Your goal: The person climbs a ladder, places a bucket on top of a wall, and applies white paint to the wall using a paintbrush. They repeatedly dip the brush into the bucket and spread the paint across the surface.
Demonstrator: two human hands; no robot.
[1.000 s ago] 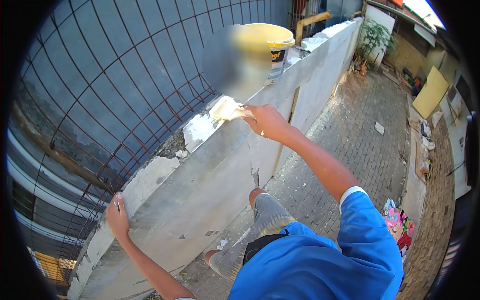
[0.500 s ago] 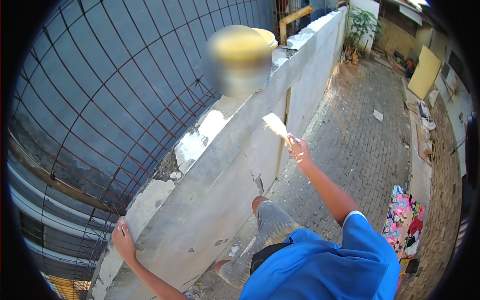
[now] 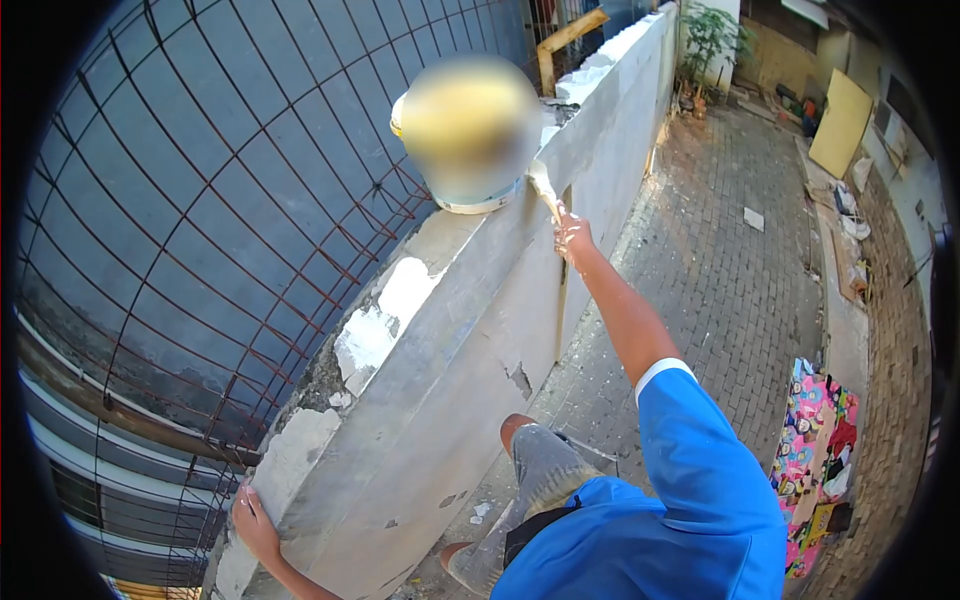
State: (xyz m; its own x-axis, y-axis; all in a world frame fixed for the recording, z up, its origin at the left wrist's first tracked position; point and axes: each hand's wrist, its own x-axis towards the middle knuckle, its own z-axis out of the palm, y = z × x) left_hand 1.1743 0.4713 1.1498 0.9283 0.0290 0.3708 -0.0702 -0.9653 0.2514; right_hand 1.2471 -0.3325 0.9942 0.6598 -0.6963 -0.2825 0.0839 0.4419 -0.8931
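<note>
My right hand (image 3: 573,238) is closed around the handle of a paintbrush (image 3: 543,188). The brush's pale bristles point up toward a bucket (image 3: 472,195), close by its right side; whether they touch it I cannot tell. White smears mark my fingers. The bucket stands on top of the grey wall (image 3: 440,350), its upper part blurred out. Farther back along the wall top, my left hand (image 3: 254,522) lies on the edge with fingers extended, holding nothing. Rough white patches (image 3: 370,345) cover parts of the wall top.
A rusty wire grid (image 3: 220,200) rises along the wall's left side. Paving (image 3: 720,270) runs along the right. A colourful patterned cloth (image 3: 812,450) lies there, and a yellow board (image 3: 841,125) leans farther off. A plant (image 3: 712,40) grows near the wall's far end.
My right hand has moved the brush up and left, closer to the bucket. My left hand stays on the wall top. The view has shifted slightly.
</note>
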